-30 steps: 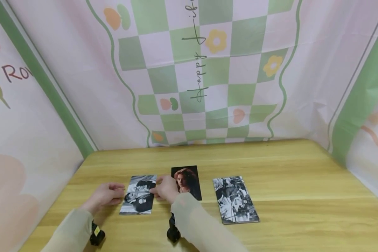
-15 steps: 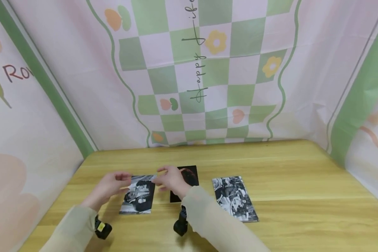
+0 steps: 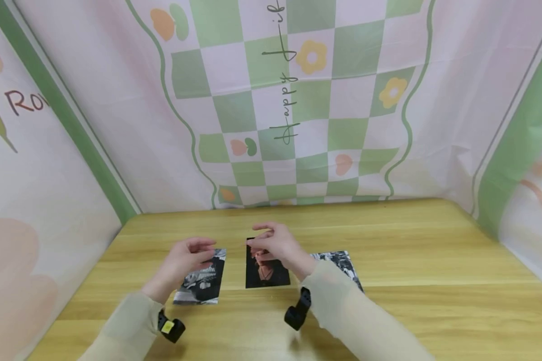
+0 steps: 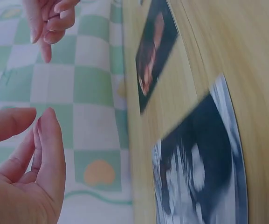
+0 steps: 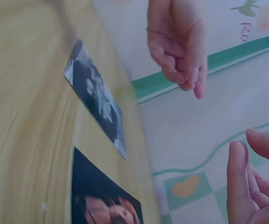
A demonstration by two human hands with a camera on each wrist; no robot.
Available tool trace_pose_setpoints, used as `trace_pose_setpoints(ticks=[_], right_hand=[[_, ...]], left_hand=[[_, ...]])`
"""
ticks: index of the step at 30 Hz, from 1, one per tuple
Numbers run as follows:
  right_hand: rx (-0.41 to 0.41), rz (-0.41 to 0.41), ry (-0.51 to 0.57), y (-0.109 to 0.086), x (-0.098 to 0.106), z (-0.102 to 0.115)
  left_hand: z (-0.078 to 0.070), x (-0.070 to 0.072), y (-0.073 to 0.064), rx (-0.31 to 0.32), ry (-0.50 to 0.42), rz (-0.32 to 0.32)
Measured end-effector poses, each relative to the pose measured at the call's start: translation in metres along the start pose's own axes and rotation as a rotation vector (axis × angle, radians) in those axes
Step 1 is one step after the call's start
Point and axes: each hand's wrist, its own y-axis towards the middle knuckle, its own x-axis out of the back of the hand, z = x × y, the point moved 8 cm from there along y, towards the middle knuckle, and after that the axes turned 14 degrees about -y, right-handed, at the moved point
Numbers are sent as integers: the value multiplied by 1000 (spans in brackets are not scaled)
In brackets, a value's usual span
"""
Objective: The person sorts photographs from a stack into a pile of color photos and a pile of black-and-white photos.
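A black-and-white photo card (image 3: 203, 283) lies flat at the left of the table, with my left hand (image 3: 185, 260) raised above its far left part. The fingers of that hand are loosely bent and hold nothing in the left wrist view. Over a dark colour portrait card (image 3: 266, 276) in the middle hovers my right hand (image 3: 280, 245), covering part of the picture. Thumb and fingers of the right hand stand apart with nothing between them in the right wrist view. Another black-and-white photo card (image 3: 343, 263) lies at the right, partly hidden by the right sleeve.
The wooden table (image 3: 415, 250) ends at a printed cloth (image 3: 298, 125) with green checks behind it. Cloth hangs along both sides as well. Each wrist carries a small black camera, such as the left camera (image 3: 173, 328).
Both hands have lifted and moved to the right, the right one from the left card's edge to over the middle card. The cards have stayed in place.
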Motion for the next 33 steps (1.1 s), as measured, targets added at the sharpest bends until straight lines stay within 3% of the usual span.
trace_pose_setpoints(ticks=[10,21,33], right_hand=[[25,7,11,-28,49,-6],[71,13,-24,-47,93,-27],[-11,29,-117,-60,122,-75]], left_hand=[[2,-56,10,-12,-101,23],[7,-114,17,-32,-91,148],[27,-155,14,73,-180,278]])
